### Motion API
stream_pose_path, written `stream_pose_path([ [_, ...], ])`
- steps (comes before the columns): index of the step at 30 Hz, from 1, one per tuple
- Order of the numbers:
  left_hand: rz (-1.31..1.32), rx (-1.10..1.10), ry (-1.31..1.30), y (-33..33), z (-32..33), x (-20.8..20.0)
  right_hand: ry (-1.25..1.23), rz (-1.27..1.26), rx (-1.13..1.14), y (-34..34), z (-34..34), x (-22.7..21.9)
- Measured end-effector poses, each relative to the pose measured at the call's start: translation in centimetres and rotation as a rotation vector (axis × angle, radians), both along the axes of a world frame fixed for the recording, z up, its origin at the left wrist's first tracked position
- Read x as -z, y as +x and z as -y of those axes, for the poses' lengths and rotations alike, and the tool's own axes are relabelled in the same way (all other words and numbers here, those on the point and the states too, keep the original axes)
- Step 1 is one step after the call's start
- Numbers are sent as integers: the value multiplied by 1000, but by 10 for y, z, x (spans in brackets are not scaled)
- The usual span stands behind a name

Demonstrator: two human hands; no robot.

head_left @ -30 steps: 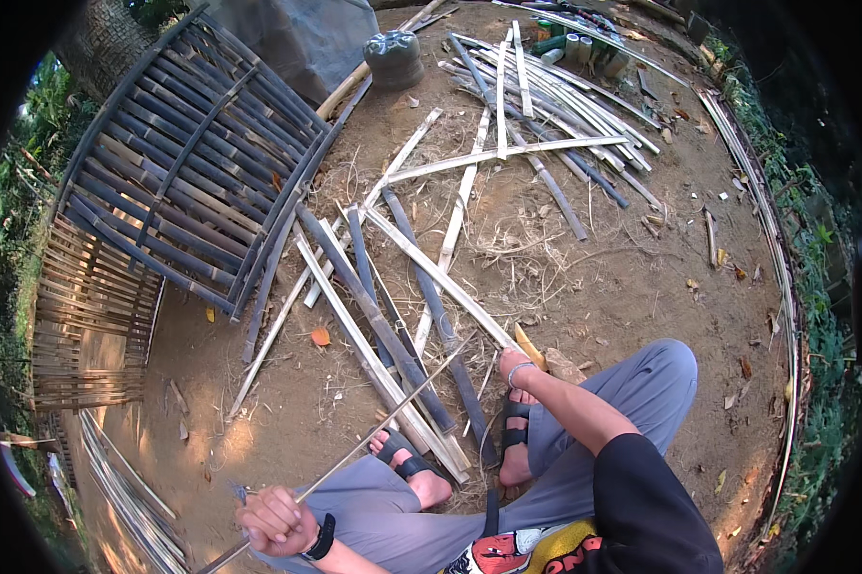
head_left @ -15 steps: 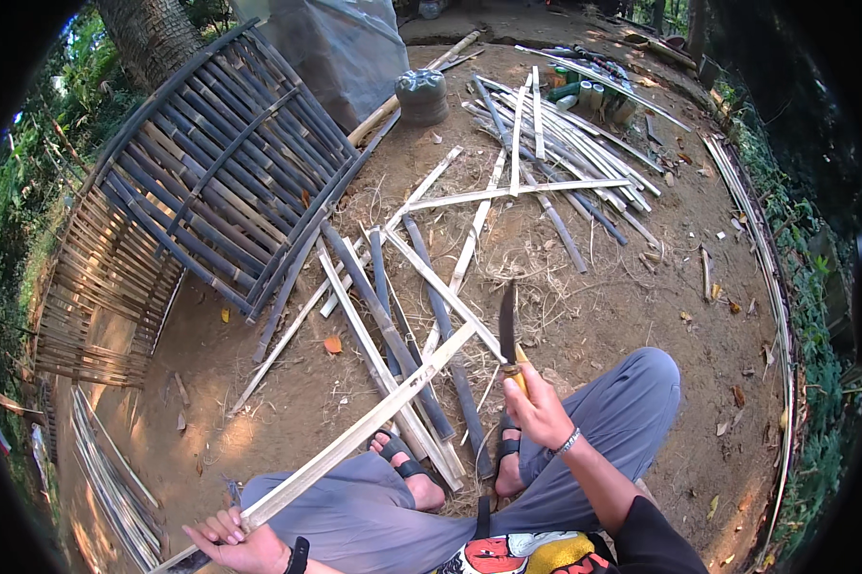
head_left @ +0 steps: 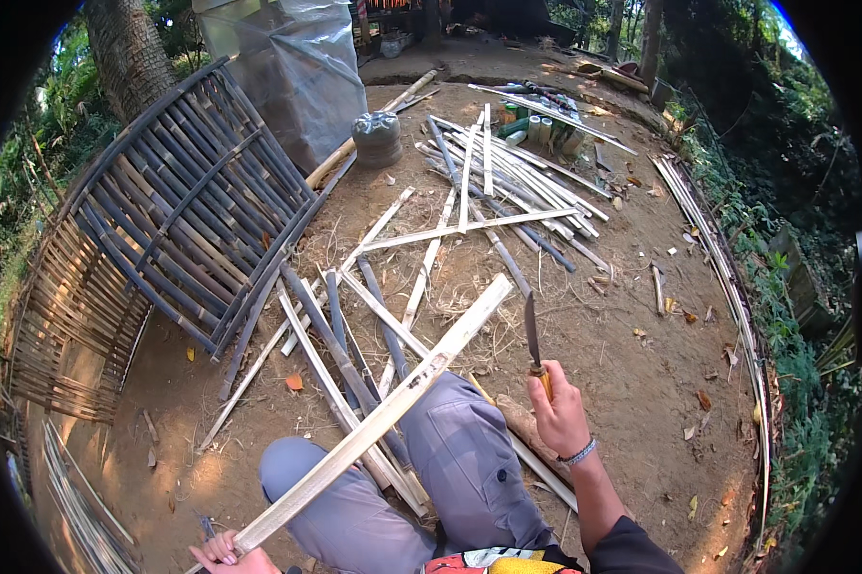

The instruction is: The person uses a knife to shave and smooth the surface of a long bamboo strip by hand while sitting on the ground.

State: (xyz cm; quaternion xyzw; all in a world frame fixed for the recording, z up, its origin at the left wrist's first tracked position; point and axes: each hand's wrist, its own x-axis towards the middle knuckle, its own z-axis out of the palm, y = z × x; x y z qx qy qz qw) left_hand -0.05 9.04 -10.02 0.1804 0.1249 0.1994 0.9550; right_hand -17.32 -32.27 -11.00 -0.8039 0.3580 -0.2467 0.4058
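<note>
Low at the left edge of my lap, my left hand [head_left: 232,558] is closed round the near end of a long split-bamboo slat [head_left: 364,435]. The pale slat slants up and to the right across my knees, its far end raised in the air, with dark marks along its face. My right hand [head_left: 559,413] grips the yellowish handle of a knife [head_left: 532,335], to the right of the slat. Its dark blade points up and away from me, apart from the slat. Part of my left hand is cut off by the lower edge.
Dark bamboo poles and pale slats [head_left: 407,474] lie crossed beyond and under my knees. Farther off is a pile of slats [head_left: 536,196]. A dark bamboo rack [head_left: 192,206] leans at the left, near a bulging plastic container [head_left: 377,140]. Thin shavings [head_left: 459,320] litter the dirt.
My knees have come up and together, hiding my feet. The slat's far end has swung right and upward, and the knife now stands off to its right. The whole view has shifted.
</note>
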Motion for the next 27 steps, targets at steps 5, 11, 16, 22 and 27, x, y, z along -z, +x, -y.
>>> stream_pose_path([
  [5, 3, 108, 55, 14, -31, 53, -105, -96, -15, 1, -7, 20],
  [11, 17, 31, 97, 25, -32, 54, 190, -160, -41, 4, 13, 19],
  [16, 29, 51, 92, 29, -28, 58, 627, -54, -201, 6, 31, 16],
  [22, 103, 109, 39, 31, -24, 62, 594, -73, -285, 21, 39, 18],
  [27, 110, 131, 29, 32, -25, 65, 571, -95, -316, 22, 41, 23],
])
